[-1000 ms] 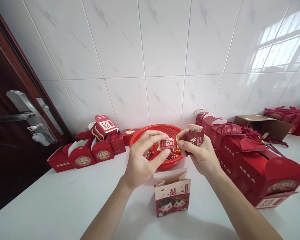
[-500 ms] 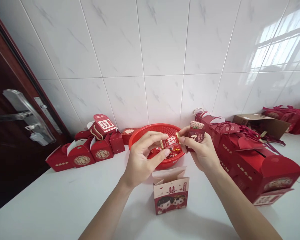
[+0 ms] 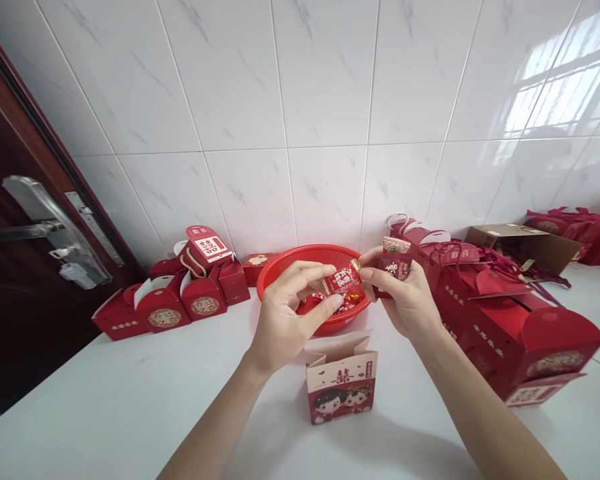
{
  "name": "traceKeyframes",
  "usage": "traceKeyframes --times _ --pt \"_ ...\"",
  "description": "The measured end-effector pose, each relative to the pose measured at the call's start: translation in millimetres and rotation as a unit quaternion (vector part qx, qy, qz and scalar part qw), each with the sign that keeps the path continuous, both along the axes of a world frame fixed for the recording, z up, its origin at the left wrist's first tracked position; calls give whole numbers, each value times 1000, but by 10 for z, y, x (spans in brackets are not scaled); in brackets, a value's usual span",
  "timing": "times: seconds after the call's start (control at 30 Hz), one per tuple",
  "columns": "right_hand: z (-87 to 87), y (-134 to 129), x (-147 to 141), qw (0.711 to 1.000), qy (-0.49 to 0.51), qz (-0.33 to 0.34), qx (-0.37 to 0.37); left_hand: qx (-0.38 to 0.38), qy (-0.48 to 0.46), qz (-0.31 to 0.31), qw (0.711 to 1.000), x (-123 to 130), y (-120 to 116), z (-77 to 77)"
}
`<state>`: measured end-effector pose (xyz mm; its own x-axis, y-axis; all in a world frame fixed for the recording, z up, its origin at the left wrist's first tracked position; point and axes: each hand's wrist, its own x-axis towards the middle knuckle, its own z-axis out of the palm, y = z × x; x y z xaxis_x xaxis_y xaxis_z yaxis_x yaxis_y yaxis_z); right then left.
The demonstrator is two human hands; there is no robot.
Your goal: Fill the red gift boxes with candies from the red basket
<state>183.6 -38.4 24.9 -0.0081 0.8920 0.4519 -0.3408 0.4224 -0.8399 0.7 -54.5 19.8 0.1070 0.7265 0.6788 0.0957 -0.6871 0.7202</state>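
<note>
My left hand (image 3: pixel 293 313) pinches a small red wrapped candy (image 3: pixel 341 280) with gold twisted ends. The fingertips of my right hand (image 3: pixel 400 290) meet the candy's right end, while dark red candy packets (image 3: pixel 393 267) are held in that same hand, one with a pink crimped top. Both hands are over the near side of a red plastic basket (image 3: pixel 280 267), where several wrapped candies (image 3: pixel 350 303) lie. In front of it, on the white table, an open paper gift box (image 3: pixel 341 387) stands upright, printed with two cartoon figures.
Red candy boxes (image 3: pixel 165 307) are grouped at the left by the tiled wall. More red boxes (image 3: pixel 520 333) line the right side. Behind them is an open cardboard box (image 3: pixel 525 243) with ribbons. A dark door (image 3: pixel 25 287) with a metal handle borders the left.
The candy between my hands has turned slightly, and the packets in my right hand have tilted a little. Otherwise the hands stay nearly in place; the view has shifted slightly.
</note>
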Motion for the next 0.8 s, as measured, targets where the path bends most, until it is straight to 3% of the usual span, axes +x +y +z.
traceKeyframes --times 0.2,0.37,0.47,0.57,0.67,0.8 --pt "38 -56 1 998 -17 59 -11 -178 -80 -107 975 -10 61 29" --pt "-5 -42 -17 993 -15 111 24 -245 -120 -171 947 37 81 40" --pt "-59 -7 -25 995 -30 89 39 -257 -104 -183 943 55 81 39" --pt "-83 0 -8 998 -36 29 40 -227 -2 -159 961 -30 72 73" --pt "-38 -49 41 996 -78 2 48 -160 168 -122 965 -223 38 170" --pt "89 -166 99 976 -201 30 80 -134 370 -172 903 -441 -26 311"
